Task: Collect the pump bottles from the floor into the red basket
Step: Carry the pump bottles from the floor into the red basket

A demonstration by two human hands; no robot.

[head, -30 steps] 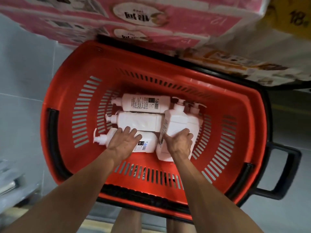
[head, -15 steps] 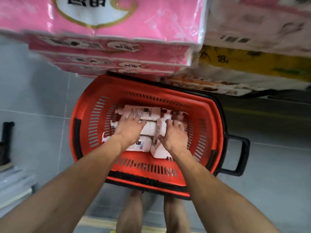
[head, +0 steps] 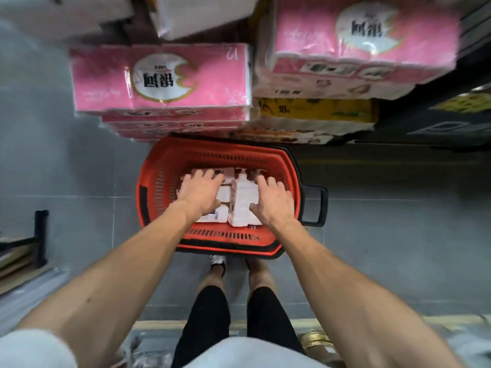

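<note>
**Me:** As I stand over the red basket point(head: 159, 166), both my arms reach straight down into it. My left hand point(head: 200, 193) is palm-down with its fingers spread and straight, over the pump bottles point(head: 223, 193) that lie crosswise along the basket's left side. I can't tell whether the palm presses on them.

**Other:** Gripping any?

**Me:** No, neither hand holds anything. My right hand point(head: 273, 200) is just as flat and spread, nearer the basket's right wall. Its thumb is beside the lengthwise bottle point(head: 241, 205) that lies between my two hands, pump towards the far edge.

**Other:** And where are the bottles?

**Me:** Every one I can see lies in the basket, packed side by side on its bottom. The basket stands on the grey floor point(head: 79, 195), its far edge against stacked pink packs point(head: 159, 81).

**Other:** What differs from a second ago?

**Me:** Then my fingers were curled over the bottles, the left on the nearest crosswise one and the right on the lengthwise one. Now they have straightened, and the right hand has moved off to that bottle's right. The view has risen too, so the basket fills less of it. My legs point(head: 210, 301) now show fully below its near edge.
</note>
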